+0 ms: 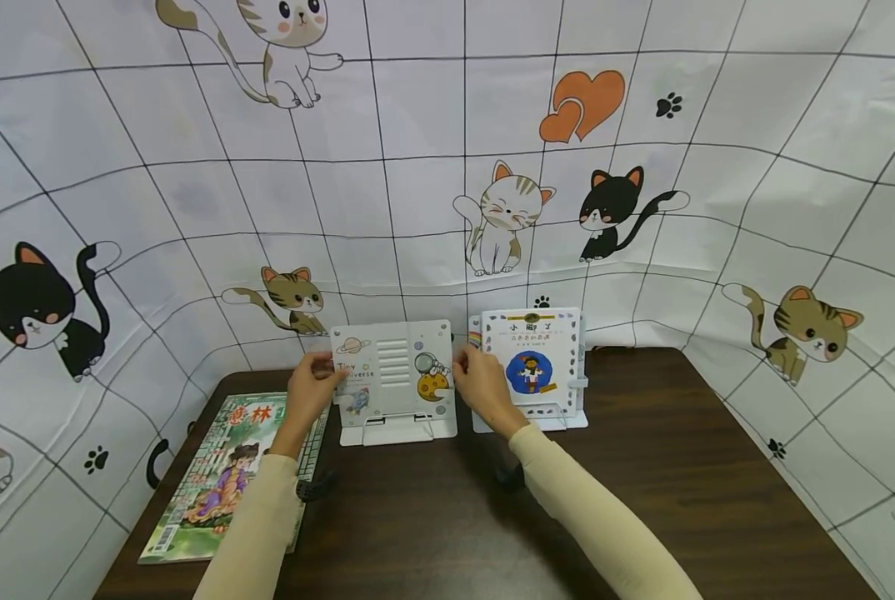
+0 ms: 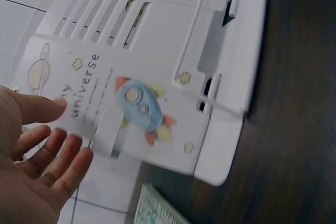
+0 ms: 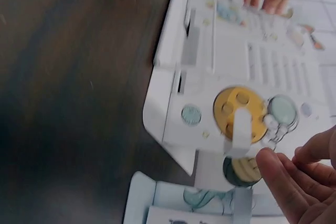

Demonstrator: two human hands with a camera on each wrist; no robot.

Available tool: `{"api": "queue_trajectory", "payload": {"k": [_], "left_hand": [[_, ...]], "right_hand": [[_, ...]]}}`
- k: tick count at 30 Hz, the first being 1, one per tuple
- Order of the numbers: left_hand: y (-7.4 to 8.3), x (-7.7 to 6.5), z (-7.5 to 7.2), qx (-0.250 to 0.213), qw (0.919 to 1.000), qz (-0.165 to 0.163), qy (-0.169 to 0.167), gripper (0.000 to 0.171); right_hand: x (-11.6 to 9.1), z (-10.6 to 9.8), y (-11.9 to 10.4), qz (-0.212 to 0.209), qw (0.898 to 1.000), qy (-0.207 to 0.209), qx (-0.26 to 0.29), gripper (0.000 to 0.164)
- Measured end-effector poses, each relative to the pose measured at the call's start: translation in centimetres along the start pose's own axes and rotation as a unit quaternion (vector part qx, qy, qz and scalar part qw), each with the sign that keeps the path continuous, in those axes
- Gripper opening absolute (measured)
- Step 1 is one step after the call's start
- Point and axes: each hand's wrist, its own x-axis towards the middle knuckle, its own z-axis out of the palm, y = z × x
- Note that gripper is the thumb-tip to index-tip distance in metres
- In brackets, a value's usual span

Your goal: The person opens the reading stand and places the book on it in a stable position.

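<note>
A white book stand (image 1: 395, 375) printed with a planet, a rocket and the words "Tiny Universe" stands upright at the back of the table. Beside its left edge is my left hand (image 1: 314, 387), thumb over the printed front; in the left wrist view the thumb and fingers are spread apart with nothing between them. My right hand (image 1: 485, 383) is by the stand's right edge. In the right wrist view its loosely bent fingertips (image 3: 268, 162) lie close to that edge and a white page clip (image 3: 242, 129); contact is unclear.
Right of it, a second stand (image 1: 581, 417) bears a white picture book (image 1: 498, 358) with a blue circle. A magazine (image 1: 218, 492) with a colourful cover lies at the left of the dark table (image 1: 642, 483). A cat-patterned sheet (image 1: 417, 208) hangs behind.
</note>
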Motion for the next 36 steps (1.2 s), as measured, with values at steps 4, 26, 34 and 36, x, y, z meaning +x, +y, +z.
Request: {"api": "queue_trajectory", "payload": {"k": [4, 26, 34, 36], "left_hand": [[-0.6, -1.5, -1.6, 0.028, 0.9993, 0.026, 0.004, 0.038], [-7.2, -8.3, -10.2, 0.189, 0.9817, -0.016, -0.018, 0.042], [-9.2, -8.6, -12.8, 0.269, 0.9623, -0.030, 0.026, 0.043], [-9.7, -8.5, -13.1, 0.286, 0.9566, -0.048, 0.031, 0.048]], "right_hand": [[-2.0, 0.1, -0.7, -0.008, 0.997, -0.018, 0.074, 0.006], [-9.2, 10.1, -7.2, 0.092, 0.879, -0.329, 0.333, 0.011], [-8.6, 11.6, -9.0, 0.098, 0.890, -0.323, 0.306, 0.013], [-8.5, 11.8, -9.3, 0.103, 0.885, -0.327, 0.314, 0.021]]}}
